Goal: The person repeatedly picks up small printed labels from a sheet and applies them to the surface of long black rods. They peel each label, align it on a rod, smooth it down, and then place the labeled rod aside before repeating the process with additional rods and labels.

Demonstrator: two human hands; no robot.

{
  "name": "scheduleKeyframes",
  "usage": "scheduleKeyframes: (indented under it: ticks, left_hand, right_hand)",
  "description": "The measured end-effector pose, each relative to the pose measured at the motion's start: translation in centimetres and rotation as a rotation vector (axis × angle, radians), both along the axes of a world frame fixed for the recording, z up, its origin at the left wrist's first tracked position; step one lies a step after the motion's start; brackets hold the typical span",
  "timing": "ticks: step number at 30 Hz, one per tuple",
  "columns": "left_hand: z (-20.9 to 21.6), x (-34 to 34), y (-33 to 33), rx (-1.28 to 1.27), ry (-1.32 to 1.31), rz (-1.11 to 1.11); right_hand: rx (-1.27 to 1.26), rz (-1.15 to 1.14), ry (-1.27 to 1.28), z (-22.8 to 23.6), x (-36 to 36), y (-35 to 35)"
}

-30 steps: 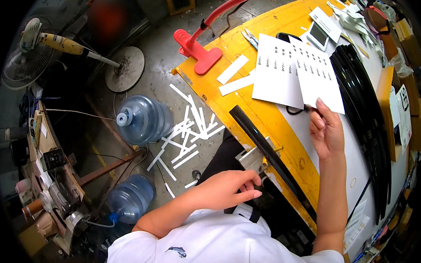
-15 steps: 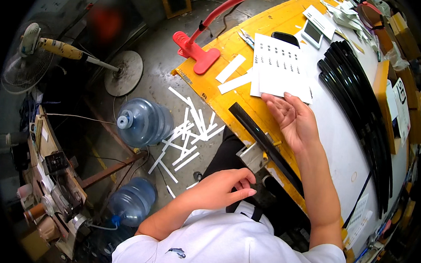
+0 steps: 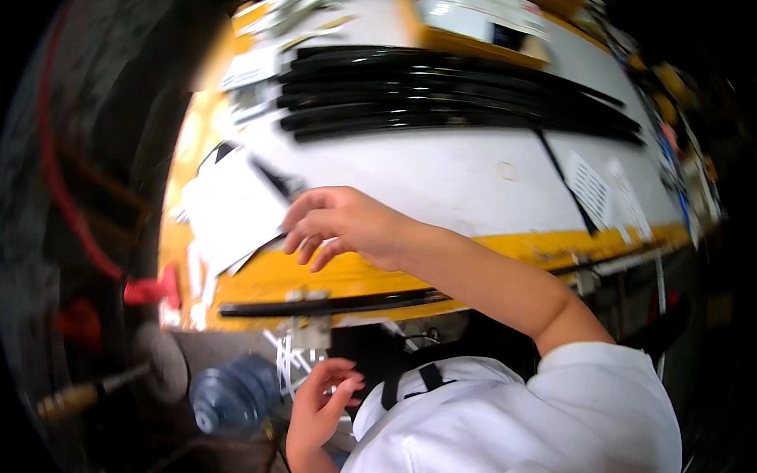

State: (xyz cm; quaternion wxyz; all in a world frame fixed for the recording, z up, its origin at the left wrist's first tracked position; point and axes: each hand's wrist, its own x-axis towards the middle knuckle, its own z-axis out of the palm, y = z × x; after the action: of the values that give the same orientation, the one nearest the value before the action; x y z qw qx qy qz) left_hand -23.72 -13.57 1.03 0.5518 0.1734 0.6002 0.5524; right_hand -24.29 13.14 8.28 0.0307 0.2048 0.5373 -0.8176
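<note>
My right hand [image 3: 336, 228] hovers over the front left of the table, its fingers bent and apart with nothing between them. Just left of its fingertips lie white paper sheets [image 3: 237, 210], blurred by motion. Below it a long black strip [image 3: 331, 306] runs along the table's near edge, at a metal fixture [image 3: 308, 332]. Down in front of my body is my left hand [image 3: 325, 402], loosely curled and empty, with thumb and fingers apart. It is off the table and touches nothing that I can make out.
A bundle of glossy black strips [image 3: 456, 98] lies across the far side of the white-topped table [image 3: 426, 174]. Behind it stands a yellow box [image 3: 485, 48]. A red clamp [image 3: 154, 288] grips the left corner. On the floor are a blue water jug [image 3: 235, 392] and white offcuts [image 3: 284, 356].
My view has swung to the right, so the table now spreads across it. My right hand has come off the sheets' edge, its palm turning downward. My left hand stays low and empty.
</note>
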Motion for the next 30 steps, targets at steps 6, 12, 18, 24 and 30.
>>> scheduleKeyframes:
  ticks: [6, 12, 18, 24, 30]
  left_hand:
    - [1.0, 2.1, 2.2, -0.050, -0.005, -0.117]
    - [1.8, 5.1, 5.8, -0.056, 0.084, -0.271]
    - [2.6, 9.0, 10.4, -0.045, 0.139, -0.461]
    - [3.6, 12.5, 14.1, -0.089, 0.221, -0.561]
    - [4.9, 14.9, 17.3, -0.095, 0.290, -0.666]
  right_hand:
    - [0.553, -0.326, 0.008, 0.3, 12.5, 9.3]
    - [1.303, -0.633, -0.471, -1.6, 30.3, 20.9]
    - [1.525, -0.521, -0.886, -5.5, 46.6, 31.2]
    - [1.227, -0.387, -0.961, -6.4, 48.9, 33.9]
    - [1.323, -0.440, -1.045, -7.6, 50.0, 34.7]
